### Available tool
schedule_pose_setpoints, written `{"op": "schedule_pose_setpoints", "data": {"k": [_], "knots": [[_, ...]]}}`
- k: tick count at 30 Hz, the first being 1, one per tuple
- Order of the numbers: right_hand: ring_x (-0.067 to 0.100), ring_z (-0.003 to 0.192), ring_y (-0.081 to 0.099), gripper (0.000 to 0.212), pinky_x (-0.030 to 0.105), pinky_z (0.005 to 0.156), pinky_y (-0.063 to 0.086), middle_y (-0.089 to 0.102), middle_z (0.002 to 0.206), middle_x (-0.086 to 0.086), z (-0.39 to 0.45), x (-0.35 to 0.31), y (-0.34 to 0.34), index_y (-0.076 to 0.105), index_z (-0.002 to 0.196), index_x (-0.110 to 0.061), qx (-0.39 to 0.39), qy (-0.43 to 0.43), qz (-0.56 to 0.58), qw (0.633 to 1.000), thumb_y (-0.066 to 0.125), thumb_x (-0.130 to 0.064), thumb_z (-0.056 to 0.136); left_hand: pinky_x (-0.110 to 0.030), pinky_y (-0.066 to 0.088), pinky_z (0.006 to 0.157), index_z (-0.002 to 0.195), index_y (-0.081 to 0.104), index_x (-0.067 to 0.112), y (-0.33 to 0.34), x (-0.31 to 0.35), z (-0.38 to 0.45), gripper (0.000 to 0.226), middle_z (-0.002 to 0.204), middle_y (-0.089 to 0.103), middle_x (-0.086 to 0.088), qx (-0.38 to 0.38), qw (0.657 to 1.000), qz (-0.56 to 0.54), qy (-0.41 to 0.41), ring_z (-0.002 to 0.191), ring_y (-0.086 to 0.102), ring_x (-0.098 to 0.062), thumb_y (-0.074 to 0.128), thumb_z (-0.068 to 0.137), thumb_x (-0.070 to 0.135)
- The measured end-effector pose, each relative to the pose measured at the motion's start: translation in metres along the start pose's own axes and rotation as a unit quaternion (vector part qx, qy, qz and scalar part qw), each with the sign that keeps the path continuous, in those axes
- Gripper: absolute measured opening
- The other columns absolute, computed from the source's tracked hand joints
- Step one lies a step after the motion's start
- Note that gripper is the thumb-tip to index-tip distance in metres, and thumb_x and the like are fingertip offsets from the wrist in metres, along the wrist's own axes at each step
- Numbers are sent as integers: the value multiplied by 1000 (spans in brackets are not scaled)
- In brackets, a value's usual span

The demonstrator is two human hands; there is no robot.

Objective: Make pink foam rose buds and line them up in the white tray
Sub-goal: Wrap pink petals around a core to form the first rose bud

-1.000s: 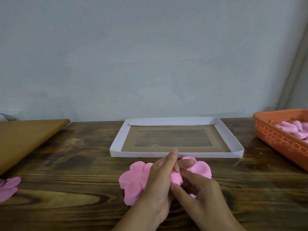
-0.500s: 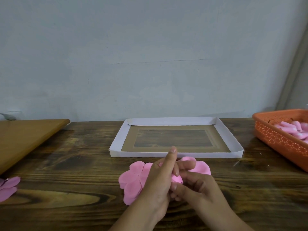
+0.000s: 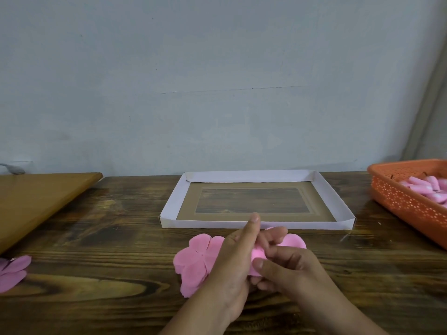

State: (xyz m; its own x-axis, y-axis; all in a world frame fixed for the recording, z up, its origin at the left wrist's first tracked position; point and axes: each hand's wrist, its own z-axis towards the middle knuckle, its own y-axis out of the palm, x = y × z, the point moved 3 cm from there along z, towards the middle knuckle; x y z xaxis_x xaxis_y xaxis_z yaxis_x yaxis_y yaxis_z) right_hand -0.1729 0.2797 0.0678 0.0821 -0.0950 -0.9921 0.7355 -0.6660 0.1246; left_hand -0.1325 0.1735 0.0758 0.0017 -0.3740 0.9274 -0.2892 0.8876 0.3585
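Right hand (image 3: 287,269) has curled in tighter since a second ago: its fingers, stretched along the foam before, now wrap the pink bud (image 3: 257,253), thumb pressed on the near side. Left hand (image 3: 232,262) barely moved; its forefinger points up toward the white tray (image 3: 169,213), the other fingers cupped round the bud from the left. Tray, basket and loose pieces are unchanged.

Both hands grip the same piece of foam, narrow and curled, nothing spread wide. My read: left hand acts as the form, right hand rolls the petal round the core. Holding it tight stops the foam springing back open.

Bud sits just in front of the tray's near wall, raised slightly off the wooden table (image 3: 96,238). Flat petal cutouts (image 3: 196,259) lie under and left of the hands, just in front of the tray. Probably stock for the next wraps, kept in reach.

Tray holds no buds, only a brown base showing. So task looks early; first bud not yet finished.

Right of the tray: orange basket (image 3: 406,201) with more pink foam pieces (image 3: 425,189). Far left of the tray: another pink cutout (image 3: 12,272) at the frame edge, and a brown board (image 3: 36,197) beyond it.

Risk: let go early and the roll unwinds.
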Motion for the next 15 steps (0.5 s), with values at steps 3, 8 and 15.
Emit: {"op": "schedule_pose_setpoints", "data": {"k": [3, 8, 15], "knots": [[20, 75, 68, 19, 25, 72, 54, 73, 79, 16, 3, 6, -3, 81, 90, -9, 23, -13, 31, 999, 83, -26, 80, -34, 58, 64, 111, 67, 10, 0, 0, 1, 76, 118, 75, -6, 12, 999, -30, 29, 115, 71, -24, 68, 73, 75], [21, 73, 68, 31, 25, 68, 58, 72, 82, 19, 7, 4, -16, 80, 91, -2, 107, -51, 158, 980, 76, -26, 70, -55, 56, 93, 130, 61, 19, -4, -3, 5, 85, 127, 69, -17, 13, 999, -28, 39, 113, 69, -34, 88, 61, 62], [22, 91, 76, 26, 21, 71, 59, 78, 97, 15, 4, 1, -28, 81, 100, -16, 204, -74, 140, 966, 74, -28, 77, -17, 55, 68, 93, 74, 18, -11, -7, 4, 14, 85, 75, 4, 138, 971, 118, 155, 76, 69, -4, 83, 82, 21]]}}
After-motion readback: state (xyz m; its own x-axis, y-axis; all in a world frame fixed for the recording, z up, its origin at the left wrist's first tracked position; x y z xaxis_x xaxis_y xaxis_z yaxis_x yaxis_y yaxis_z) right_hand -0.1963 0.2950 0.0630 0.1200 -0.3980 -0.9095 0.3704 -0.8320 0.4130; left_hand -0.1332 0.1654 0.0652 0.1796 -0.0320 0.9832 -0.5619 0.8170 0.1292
